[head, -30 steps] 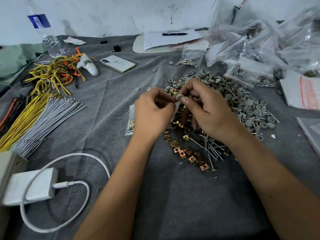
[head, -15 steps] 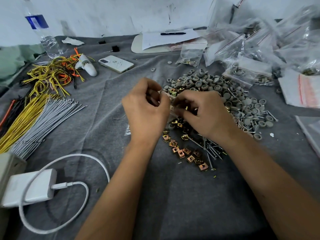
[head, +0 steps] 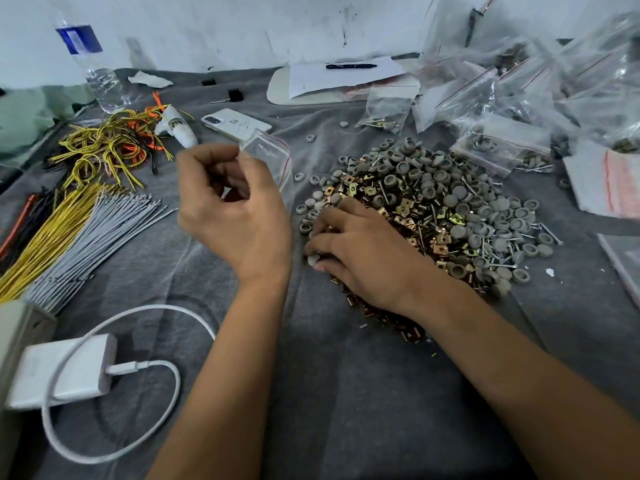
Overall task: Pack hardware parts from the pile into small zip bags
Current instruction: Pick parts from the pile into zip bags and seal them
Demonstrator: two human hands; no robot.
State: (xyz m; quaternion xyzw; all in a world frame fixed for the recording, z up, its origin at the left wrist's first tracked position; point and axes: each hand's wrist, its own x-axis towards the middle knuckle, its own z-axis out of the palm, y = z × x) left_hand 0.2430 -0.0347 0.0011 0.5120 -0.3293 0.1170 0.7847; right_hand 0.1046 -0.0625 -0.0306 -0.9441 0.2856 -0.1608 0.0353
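Nearest, a white charger (head: 65, 374) and its cable lie on the grey cloth (head: 346, 393). The right hand (head: 367, 251) rests on the near left edge of the pile (head: 433, 209), fingers curled, pinching grey caps. The left hand (head: 232, 209), raised just left of the pile, grips a clear zip bag (head: 268, 155) standing above its fingers. Filled bags (head: 519, 98) lie beyond

This looks like a small packing workshop. A bench (head: 346, 393) under grey cloth carries a pile of screws, caps and brass clips (head: 450, 206), bundles of cut wires (head: 86, 223) and heaps of filled zip bags (head: 519, 98), against a scuffed white wall (head: 242, 26).
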